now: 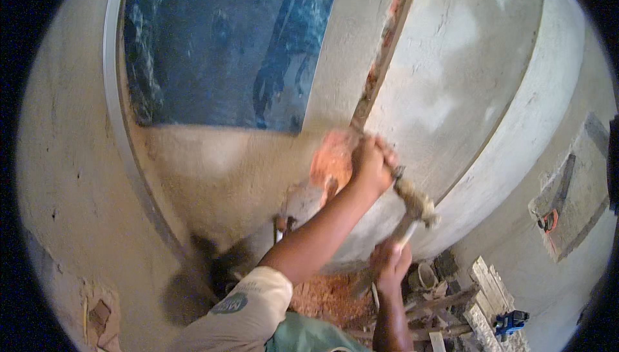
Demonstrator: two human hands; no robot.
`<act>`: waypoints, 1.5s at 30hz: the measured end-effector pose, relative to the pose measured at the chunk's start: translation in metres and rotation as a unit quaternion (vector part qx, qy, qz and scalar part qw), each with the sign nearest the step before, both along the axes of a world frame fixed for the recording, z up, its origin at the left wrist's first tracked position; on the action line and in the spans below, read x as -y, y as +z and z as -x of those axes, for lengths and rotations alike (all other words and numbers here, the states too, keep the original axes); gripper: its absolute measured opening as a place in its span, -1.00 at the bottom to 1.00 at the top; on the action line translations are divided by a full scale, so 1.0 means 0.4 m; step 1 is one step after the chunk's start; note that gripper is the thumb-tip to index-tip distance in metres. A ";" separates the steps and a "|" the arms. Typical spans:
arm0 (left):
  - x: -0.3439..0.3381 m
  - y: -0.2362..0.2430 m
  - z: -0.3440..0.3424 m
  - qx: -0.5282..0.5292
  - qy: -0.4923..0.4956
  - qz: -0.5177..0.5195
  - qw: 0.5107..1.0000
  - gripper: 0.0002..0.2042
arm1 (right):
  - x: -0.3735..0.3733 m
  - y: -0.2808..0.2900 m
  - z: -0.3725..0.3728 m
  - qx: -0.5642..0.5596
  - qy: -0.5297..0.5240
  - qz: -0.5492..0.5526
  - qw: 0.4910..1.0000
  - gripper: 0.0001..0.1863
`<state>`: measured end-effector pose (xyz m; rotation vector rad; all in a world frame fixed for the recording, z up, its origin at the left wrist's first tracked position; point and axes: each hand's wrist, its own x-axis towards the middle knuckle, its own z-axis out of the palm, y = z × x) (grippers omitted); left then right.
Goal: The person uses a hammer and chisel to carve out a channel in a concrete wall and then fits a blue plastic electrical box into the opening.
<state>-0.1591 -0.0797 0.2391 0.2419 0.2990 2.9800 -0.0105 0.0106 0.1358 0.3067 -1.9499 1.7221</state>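
Observation:
My left hand (374,163) is wrapped around what looks like a chisel; its dark butt end (398,172) sticks out beside my fingers, and the rest is mostly hidden. That hand is against the wall at the lower end of a narrow vertical groove (382,61). Just left of it lies a patch of bare orange brick (332,152) with a hole low in it. My right hand (391,263) grips a hammer by its pale handle (406,231). The hammer's crusted, yellowish head (416,202) is close to the chisel's butt; contact cannot be made out.
A dark blue glossy panel (225,49) is set in the plastered wall at upper left. Orange rubble (329,297) lies below. Wooden planks (480,323), a blue tool (511,321) and a bucket (425,276) are at lower right. An orange-handled tool (548,221) sits at far right.

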 end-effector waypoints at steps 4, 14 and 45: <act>0.067 -0.115 -0.044 0.021 -0.074 0.092 0.993 -0.78 | 0.003 -0.050 -0.088 -0.064 -0.071 -0.017 0.995 -0.38; 0.257 -0.109 -0.059 -0.054 -0.103 0.274 0.955 -0.72 | 0.090 -0.058 -0.188 -0.110 -0.107 -0.274 0.949 -0.60; 0.254 -0.026 0.004 -0.058 -0.151 0.265 0.951 -0.78 | 0.184 -0.059 -0.038 -0.047 -0.127 -0.165 0.977 -0.58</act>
